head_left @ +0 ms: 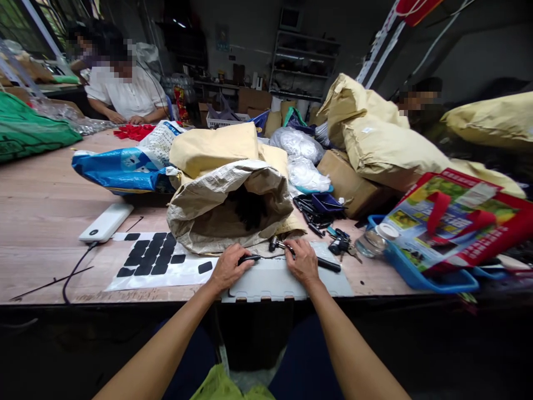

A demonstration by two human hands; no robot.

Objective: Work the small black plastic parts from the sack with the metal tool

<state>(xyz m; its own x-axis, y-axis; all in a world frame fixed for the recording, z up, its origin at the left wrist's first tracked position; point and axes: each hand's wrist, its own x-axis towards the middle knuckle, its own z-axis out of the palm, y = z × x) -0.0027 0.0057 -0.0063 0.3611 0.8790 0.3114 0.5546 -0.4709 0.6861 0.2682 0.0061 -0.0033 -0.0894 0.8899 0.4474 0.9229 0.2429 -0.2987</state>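
My left hand [231, 268] is closed on a slim black piece [250, 258] with a tapered end; its exact kind I cannot make out. A thin dark line runs from its tip toward my right hand [302, 261]. That hand is curled over a small hammer [328, 265], whose dark head points left and whose black grip sticks out to the right. Both hands rest at a light grey board [287, 284] on the table's front edge. Just behind them lies an open woven sack [195, 216], with a bunch of black things [247, 210] inside.
A sheet of black square stickers [152, 253] and a white power bank [106, 222] lie left. Keys [353, 253], black parts [312, 214], a clear jar [370, 241] and a blue basket [433, 280] stand right. Stuffed sacks [387, 141] are piled behind. Other people sit beyond the table.
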